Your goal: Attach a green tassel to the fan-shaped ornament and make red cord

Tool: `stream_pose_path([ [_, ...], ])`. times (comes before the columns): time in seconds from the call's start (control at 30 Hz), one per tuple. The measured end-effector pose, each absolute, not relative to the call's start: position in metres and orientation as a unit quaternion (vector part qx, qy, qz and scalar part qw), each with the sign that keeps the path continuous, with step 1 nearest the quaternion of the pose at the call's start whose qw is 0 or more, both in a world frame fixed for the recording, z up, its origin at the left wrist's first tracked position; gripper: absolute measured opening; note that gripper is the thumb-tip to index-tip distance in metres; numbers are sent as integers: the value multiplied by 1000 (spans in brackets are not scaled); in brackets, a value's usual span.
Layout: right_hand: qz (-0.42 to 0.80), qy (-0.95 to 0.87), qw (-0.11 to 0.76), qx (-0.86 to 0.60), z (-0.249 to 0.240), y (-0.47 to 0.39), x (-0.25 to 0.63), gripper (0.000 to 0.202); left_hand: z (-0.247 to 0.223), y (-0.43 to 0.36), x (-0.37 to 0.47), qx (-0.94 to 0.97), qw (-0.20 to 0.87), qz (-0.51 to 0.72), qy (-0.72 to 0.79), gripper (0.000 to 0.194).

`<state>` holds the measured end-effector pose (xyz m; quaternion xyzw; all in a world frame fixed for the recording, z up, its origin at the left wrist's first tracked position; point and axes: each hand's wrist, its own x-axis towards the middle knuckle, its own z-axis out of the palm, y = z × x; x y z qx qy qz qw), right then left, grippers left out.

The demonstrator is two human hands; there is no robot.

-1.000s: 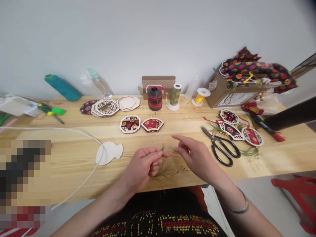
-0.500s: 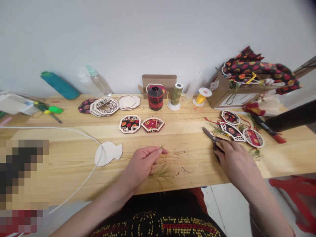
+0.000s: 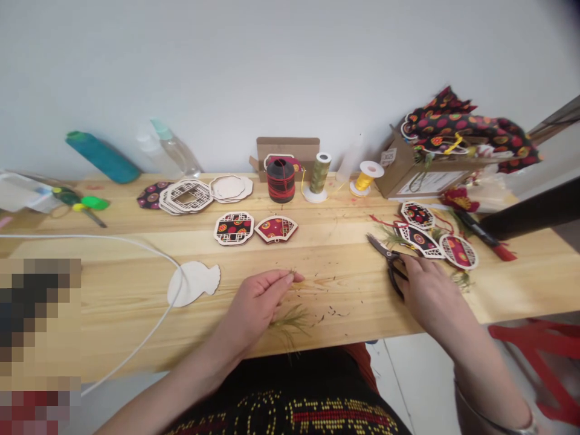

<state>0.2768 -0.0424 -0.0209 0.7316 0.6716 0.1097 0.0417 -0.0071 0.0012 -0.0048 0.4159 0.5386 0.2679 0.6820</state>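
My left hand is closed in a pinch near the table's front edge. A small tuft of olive-green thread fans out from beneath it, and a tiny end shows at the fingertips. Farther right, my right hand is curled at the black handles of the scissors, which lie with blades pointing away to the left. One handle loop is uncovered; the undersides of the fingers are hidden. Just beyond this hand are fabric-backed wooden ornaments with red cords and green thread.
A fish-shaped white blank lies left under a white cable. Two ornaments sit mid-table. Thread spools and a fabric-filled cardboard box stand along the wall. A black post rises at right. Dark scraps dot the wood.
The view has shifted slightly to the right. My right hand has slid a little along the scissors, baring more of the handle loop. My left hand keeps its pinch.
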Motion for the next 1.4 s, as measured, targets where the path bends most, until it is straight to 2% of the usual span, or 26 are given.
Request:
stream_pose_path([
  [0.2, 107, 661, 46, 742, -16, -39, 277, 28, -4, 0, -6, 421, 686, 266, 530, 33],
  [0.33, 64, 629, -58, 773, -6, -44, 274, 34, -6, -1, -7, 423, 688, 262, 529, 33],
  [0.4, -36, 619, -160, 768, -2, -47, 267, 34, -7, -1, -8, 426, 687, 260, 528, 33],
  [0.47, -207, 609, -273, 716, 1, -49, 255, 33, -8, -2, -8, 428, 686, 260, 527, 34],
  [0.53, -374, 583, -334, 639, 5, -49, 241, 35, -8, -2, -8, 433, 682, 261, 528, 34],
  [0.63, -500, 564, -313, 578, 12, -47, 221, 35, -8, -1, -10, 454, 668, 264, 527, 35],
  [0.77, -569, 566, -244, 544, 21, -45, 214, 28, -7, -1, -12, 485, 645, 268, 527, 35],
  [0.87, -542, 601, -227, 541, 25, -45, 218, 26, -7, -1, -14, 489, 641, 273, 525, 36],
  [1.13, -487, 691, -176, 504, 28, -42, 216, 39, -6, -1, -14, 500, 637, 268, 522, 36],
  [1.4, -521, 690, -156, 478, 23, -31, 203, 51, -1, -2, -10, 528, 642, 248, 498, 34],
])
